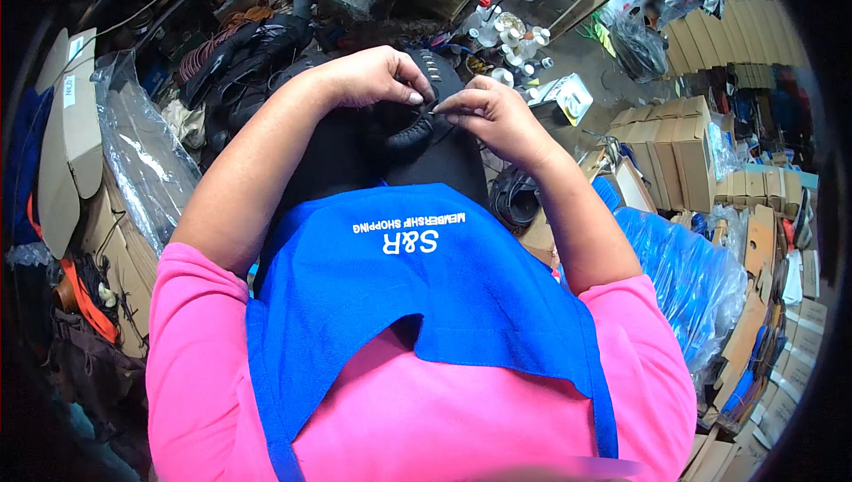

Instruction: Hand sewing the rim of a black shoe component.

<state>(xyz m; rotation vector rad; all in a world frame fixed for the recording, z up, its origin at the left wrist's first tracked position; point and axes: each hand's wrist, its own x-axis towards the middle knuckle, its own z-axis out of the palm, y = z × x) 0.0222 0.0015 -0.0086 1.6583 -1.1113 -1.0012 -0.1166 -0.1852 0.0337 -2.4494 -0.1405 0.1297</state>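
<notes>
Can't make out the full outline of the black item (410, 138), probably a shoe: partly covered by the left hand (386, 81), merging with the black trousers (324, 167) beneath. Located on the lap, just beyond the blue apron (355, 296), under and between both hands. Curved and ridged on the near side, with a short row of pale marks (429, 65) farther up. Can't tell toe from heel, so can't give a heading. Going by the visible part, long axis running away from the body, leaning right. Pinching a small thin piece (434, 112) between thumb and forefinger on the right hand (488, 114); too tiny to identify. On the left, thumb and forefinger close together, other fingers curled; can't tell whether gripping anything.
</notes>
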